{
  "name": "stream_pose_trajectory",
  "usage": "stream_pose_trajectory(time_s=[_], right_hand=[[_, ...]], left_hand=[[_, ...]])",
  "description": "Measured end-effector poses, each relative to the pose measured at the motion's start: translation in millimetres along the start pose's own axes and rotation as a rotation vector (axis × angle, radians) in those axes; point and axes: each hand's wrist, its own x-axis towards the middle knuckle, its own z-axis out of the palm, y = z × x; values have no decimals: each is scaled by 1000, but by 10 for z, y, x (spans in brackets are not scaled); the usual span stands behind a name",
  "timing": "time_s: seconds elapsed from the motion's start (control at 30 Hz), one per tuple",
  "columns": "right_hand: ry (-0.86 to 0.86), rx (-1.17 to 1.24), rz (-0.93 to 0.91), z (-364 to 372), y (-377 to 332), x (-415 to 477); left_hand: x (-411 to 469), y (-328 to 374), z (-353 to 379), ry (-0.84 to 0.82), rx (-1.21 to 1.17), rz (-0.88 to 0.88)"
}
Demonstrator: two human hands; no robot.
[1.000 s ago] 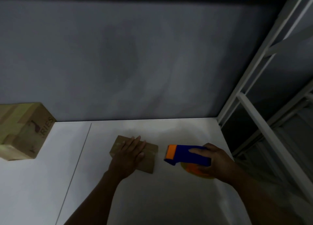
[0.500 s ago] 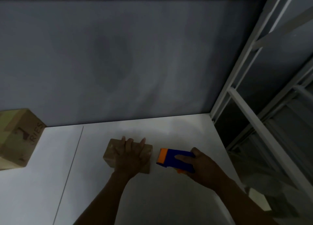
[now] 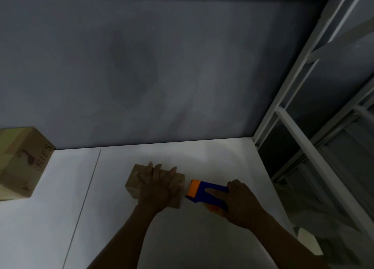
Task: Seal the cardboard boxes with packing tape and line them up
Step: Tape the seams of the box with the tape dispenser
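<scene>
- Pressing down with fingers spread, the left hand (image 3: 159,185) steadies a small box (image 3: 133,182) on the table (image 3: 202,238).
- Right hand (image 3: 240,204) grips the dispenser (image 3: 208,194), just beside the box's right edge.
- Sealing seems in hand; next likely calls for drawing the dispenser straight across the top.

left box (image 3: 22,163) — cropped, tape roll (image 3: 214,209) mostly hidden

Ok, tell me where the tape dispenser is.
In the head view, the tape dispenser is right of centre, held in the right hand, its orange end close to the right side of the small box under the left hand.
</scene>
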Motion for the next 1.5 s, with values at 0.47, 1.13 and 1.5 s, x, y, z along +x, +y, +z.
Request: stream_pose_trajectory(time_s=[0.47,1.13,1.5], right_hand=[[-74,211,87,165,-91,-77],[-15,99,13,-61,62,-211],[-72,116,105,-244,-370,157]], left_hand=[[34,-59,-26,-15,54,33],[84,-118,-23,-3,26,103],[82,-74,-8,28,-3,121]])
